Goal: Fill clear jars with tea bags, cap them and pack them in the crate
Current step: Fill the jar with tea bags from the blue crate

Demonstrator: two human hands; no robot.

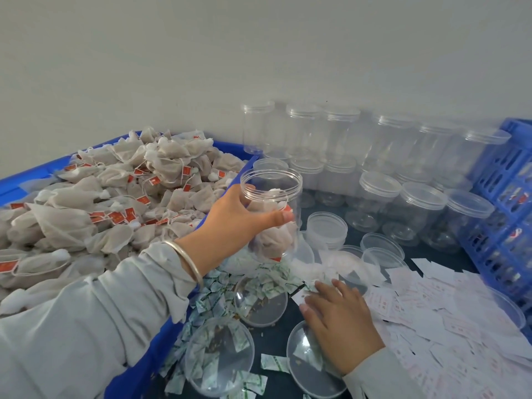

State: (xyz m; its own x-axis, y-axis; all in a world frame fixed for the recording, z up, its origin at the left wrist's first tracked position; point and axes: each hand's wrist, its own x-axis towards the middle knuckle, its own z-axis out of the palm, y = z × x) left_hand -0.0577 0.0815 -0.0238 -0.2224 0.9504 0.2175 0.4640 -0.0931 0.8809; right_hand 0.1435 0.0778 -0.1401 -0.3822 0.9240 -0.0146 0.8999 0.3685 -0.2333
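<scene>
Low in the frame, loose clear lids [219,357] lie on the dark table among little green and white packets [211,286]. The right hand [342,321] rests flat on white paper slips [449,321], fingers straight, holding nothing. In the middle, the left hand [239,217] grips an open jar [272,214], which is tipped and about half full of tea bags. It has no cap yet. On the left, a blue bin [138,367] is piled with tea bags [109,203]. Farther back, many empty jars [380,197] wait by the wall. The blue crate [506,203] stands at the right edge. I think most of the work is left.
</scene>
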